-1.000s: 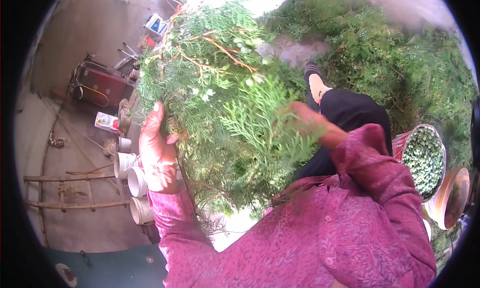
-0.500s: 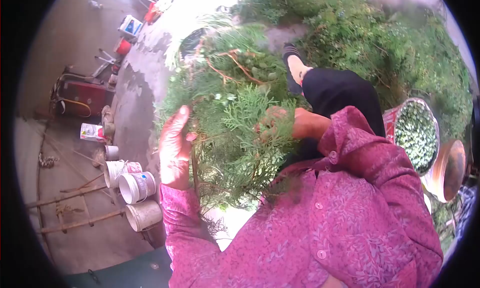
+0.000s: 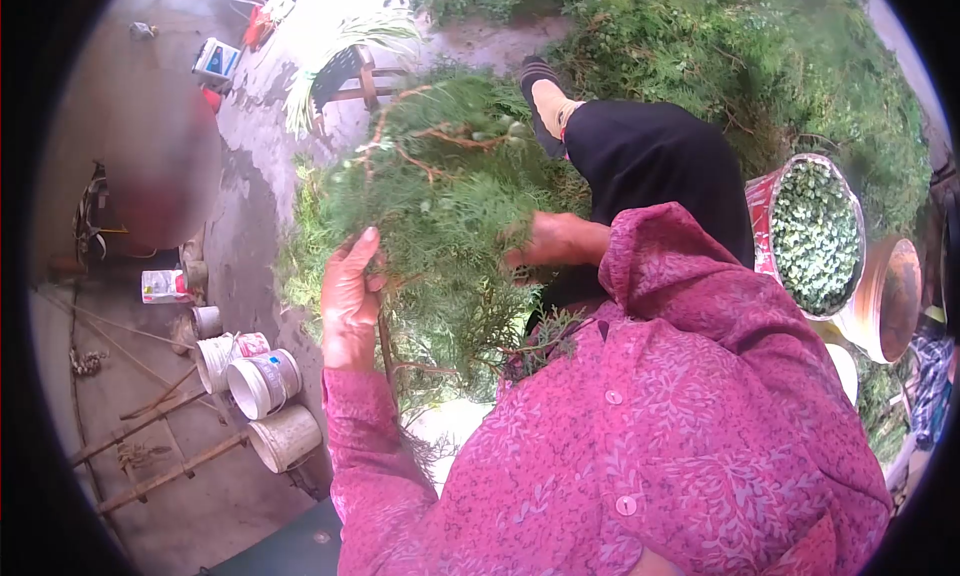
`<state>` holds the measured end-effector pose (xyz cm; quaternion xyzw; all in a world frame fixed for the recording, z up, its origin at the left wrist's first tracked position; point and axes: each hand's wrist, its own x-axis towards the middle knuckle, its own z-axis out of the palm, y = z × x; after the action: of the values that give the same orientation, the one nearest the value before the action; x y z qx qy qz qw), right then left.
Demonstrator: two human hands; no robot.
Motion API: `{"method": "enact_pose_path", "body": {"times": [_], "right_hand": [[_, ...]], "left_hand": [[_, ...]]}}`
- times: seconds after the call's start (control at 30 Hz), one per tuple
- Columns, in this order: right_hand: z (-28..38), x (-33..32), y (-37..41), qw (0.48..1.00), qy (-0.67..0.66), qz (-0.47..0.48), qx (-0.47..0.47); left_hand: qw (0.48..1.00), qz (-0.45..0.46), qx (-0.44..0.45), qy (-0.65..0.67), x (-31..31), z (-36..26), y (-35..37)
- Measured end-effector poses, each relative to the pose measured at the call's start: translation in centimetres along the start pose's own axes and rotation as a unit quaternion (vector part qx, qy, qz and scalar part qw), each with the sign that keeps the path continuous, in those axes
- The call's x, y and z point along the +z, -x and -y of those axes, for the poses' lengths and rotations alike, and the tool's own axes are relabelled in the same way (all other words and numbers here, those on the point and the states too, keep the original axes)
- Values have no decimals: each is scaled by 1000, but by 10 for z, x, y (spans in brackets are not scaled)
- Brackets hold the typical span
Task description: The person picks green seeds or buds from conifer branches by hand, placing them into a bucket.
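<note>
A leafy evergreen branch [image 3: 440,201] with scale-like foliage and brown stems spreads across my front. My left hand [image 3: 348,291] is closed round its stems at the left side, thumb pointing up. At the right side my right hand [image 3: 555,240] reaches into the foliage with curled fingers. Leaves cover its fingertips, so what they grip is hidden. To the right stands a red-and-white bucket [image 3: 765,211] filled with small pale green cones [image 3: 818,236].
More cut evergreen branches [image 3: 740,66] are heaped at the far right. A brownish bucket [image 3: 893,301] stands beside the filled one. White buckets [image 3: 265,381] and a wooden ladder [image 3: 160,416] lie to the left. A wooden stool [image 3: 368,79] is beyond the branch.
The branch has shifted and turned, with stems now pointing up and left. My right hand has moved left and is less covered by leaves. The view has swung slightly, uncovering the stool.
</note>
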<state>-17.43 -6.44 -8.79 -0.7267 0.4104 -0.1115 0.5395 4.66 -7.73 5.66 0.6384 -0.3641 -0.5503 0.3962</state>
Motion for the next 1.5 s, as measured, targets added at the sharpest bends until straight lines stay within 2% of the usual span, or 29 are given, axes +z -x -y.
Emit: {"method": "enact_pose_path", "body": {"times": [0.03, 0.07, 0.1, 0.13, 0.17, 0.2, 0.23, 0.37, 0.4, 0.43, 0.47, 0.53, 0.57, 0.6, 0.7, 0.73, 0.77, 0.8, 0.83, 0.87, 0.9, 1.0, 1.1, 1.2, 1.27, 1.33, 1.4, 1.43, 1.5], "right_hand": [[3, 0, 1, 998, -7, -19, 59], [-7, 7, -4, 998, -9, -20, 58], [-20, 16, -11, 982, -65, -97, -151], [-32, 23, -18, 913, -115, -169, -352], [-25, 20, -18, 913, -115, -169, -354], [-15, 16, -19, 886, -390, -46, -247], [-9, 13, -19, 769, -624, 81, -115], [-7, 7, -12, 789, -588, 76, -162], [4, -1, 5, 881, -389, -41, -266], [14, -7, 17, 910, -161, -157, -349], [22, -11, 21, 908, -162, -163, -351], [39, -21, 22, 919, -324, -71, -211], [44, -23, 21, 906, -400, -22, -139], [47, -23, 18, 904, -403, -28, -142], [53, -19, 10, 764, -640, 27, -78], [53, -20, 10, 762, -642, 26, -81], [52, -22, 10, 738, -668, 14, -98], [53, -24, 10, 713, -692, 2, -114], [57, -24, 10, 662, -739, 3, -126], [57, -24, 10, 660, -740, 3, -129], [58, -25, 10, 656, -743, 2, -132], [52, -24, 7, 645, -750, -1, -146], [50, -26, 9, 625, -765, 1, -154], [47, -26, 10, 614, -773, 10, -159], [45, -28, 13, 617, -769, 11, -167], [47, -31, 22, 700, -703, 30, -122], [45, -28, 20, 709, -697, 28, -103], [43, -26, 18, 718, -690, 26, -85], [27, -22, 13, 710, -701, 10, -68]], "left_hand": [[1000, -9, 22, 16, 2, -7, 8], [998, -17, 45, 33, 5, -12, 15], [997, -12, 63, 48, 7, -15, 21], [997, -13, 64, 48, 6, -19, 23], [996, -24, 77, 46, 4, -23, 26], [994, -35, 89, 44, 2, -26, 28], [992, -16, 111, 56, 1, -27, 31], [980, -19, 191, 48, -7, -27, 37], [980, -17, 192, 44, -7, -29, 41], [979, 7, 197, 59, -6, -32, 45], [976, 32, 202, 73, -6, -36, 48], [977, 34, 201, 62, -25, -29, 38], [971, -28, 228, 72, -22, -28, 42], [960, -90, 254, 83, -20, -29, 45], [958, -80, 227, 156, -27, -32, 50], [955, -79, 212, 194, -34, -32, 53], [953, 15, 181, 243, -40, -37, 50], [954, 17, 182, 239, -43, -37, 50], [955, -43, 185, 227, -44, -39, 51], [953, -103, 187, 216, -39, -42, 54], [961, -39, 154, 228, -42, -47, 53], [965, -78, 147, 202, -54, -49, 45], [972, -5, 137, 191, -55, -52, 44], [970, -55, 136, 192, -52, -49, 45], [971, -31, 130, 200, -54, -50, 45], [971, -7, 123, 206, -67, -53, 42], [983, -121, 41, 128, -81, -57, 37], [983, -122, 41, 128, -84, -55, 37], [973, -87, 139, 165, -63, -56, 51]]}}
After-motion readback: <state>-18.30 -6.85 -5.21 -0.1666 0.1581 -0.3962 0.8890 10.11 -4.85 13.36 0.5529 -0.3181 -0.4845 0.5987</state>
